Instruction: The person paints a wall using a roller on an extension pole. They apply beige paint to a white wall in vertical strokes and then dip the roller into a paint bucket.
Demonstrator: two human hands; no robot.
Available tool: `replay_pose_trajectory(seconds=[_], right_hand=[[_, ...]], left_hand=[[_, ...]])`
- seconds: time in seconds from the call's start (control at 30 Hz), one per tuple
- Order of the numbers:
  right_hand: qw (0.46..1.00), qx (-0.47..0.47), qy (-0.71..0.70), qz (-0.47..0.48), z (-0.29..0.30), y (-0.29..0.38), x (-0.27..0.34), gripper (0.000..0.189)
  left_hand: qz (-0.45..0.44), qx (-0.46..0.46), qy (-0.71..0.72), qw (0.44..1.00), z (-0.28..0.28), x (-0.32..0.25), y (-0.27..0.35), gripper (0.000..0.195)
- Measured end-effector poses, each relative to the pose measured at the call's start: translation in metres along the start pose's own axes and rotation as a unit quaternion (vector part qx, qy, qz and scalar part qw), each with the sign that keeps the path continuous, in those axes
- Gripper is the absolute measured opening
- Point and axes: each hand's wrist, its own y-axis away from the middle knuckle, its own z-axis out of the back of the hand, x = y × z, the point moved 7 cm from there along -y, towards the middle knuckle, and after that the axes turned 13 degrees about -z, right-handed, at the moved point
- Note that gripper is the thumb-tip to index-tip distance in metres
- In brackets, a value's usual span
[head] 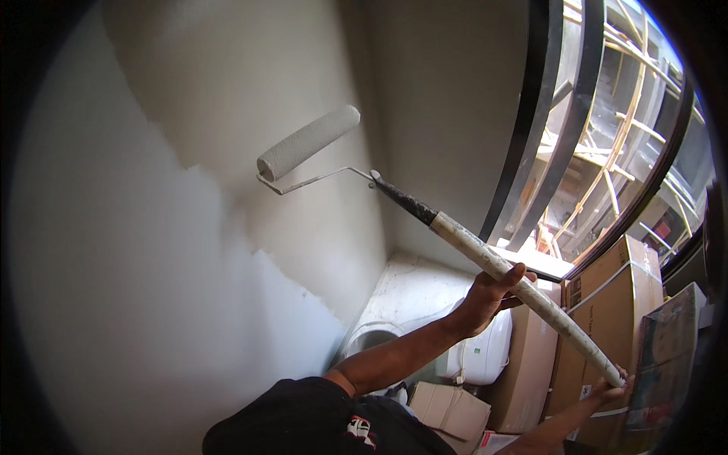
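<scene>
A paint roller (pixel 310 142) with a pale, paint-coated sleeve and a bent wire frame (pixel 318 179) is fixed by its black handle (pixel 404 199) to a paint-spattered pole (pixel 529 296). My left hand (pixel 489 296) wraps around the pole at mid-length, thumb uppermost. Farther down, my right hand (pixel 614 387) grips the pole's lower end. The roller is raised in front of a wall (pixel 170 273) that shows a lighter coat on the left and a darker beige area (pixel 250 74) with a ragged border. Whether the sleeve touches the wall, I cannot tell.
Tall cardboard boxes (pixel 597 318) stand at the right beneath a dark-framed window (pixel 580 131), with wooden poles outside. A white plastic appliance (pixel 480 347), a round bucket (pixel 372 335) and a flattened carton (pixel 449 406) crowd the floor near the wall corner.
</scene>
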Motion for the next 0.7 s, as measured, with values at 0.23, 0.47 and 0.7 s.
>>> replay_pose_trajectory(seconds=[0.23, 0.47, 0.7], right_hand=[[0.942, 0.083, 0.179, 0.273, 0.014, 0.003, 0.108, 0.016], [0.959, 0.204, 0.115, 0.161, -0.079, 0.048, 0.206, 0.019], [0.955, 0.267, 0.106, 0.071, -0.150, 0.154, 0.179, 0.020]], left_hand=[[0.029, -0.069, 0.074, 0.994, 0.014, 0.035, 0.038, 0.028], [0.123, -0.126, 0.211, 0.962, 0.034, 0.091, 0.092, 0.032], [0.176, -0.192, 0.294, 0.920, 0.094, 0.129, 0.167, 0.029]])
